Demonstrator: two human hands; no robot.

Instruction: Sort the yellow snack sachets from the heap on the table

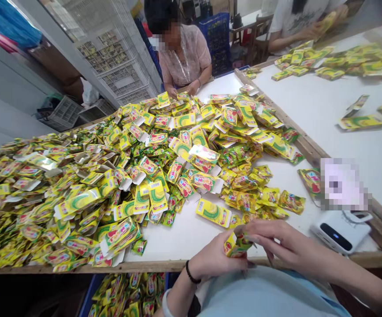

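Note:
At the table's front edge, my left hand point(217, 255) is wrapped round a small yellow-and-green printed carton point(231, 245). My right hand point(276, 240) meets the carton's top end, its fingers bunched around a green packet point(243, 243) at the opening. How far the packet sits inside is hidden by the fingers. Just beyond my hands lie another yellow carton point(213, 213) and a heap of small shiny sachets point(245, 200). A large pile of flat and opened cartons point(81, 202) spreads to the left, with green sachets among them.
A wooden rim point(157, 266) edges the white table point(174, 240). A white device point(343, 231) stands at right, near a loose green packet point(310, 180). Below the table, a blue crate point(93, 293) holds packets. One person point(187, 57) works across the table, another point(305, 26) at far right.

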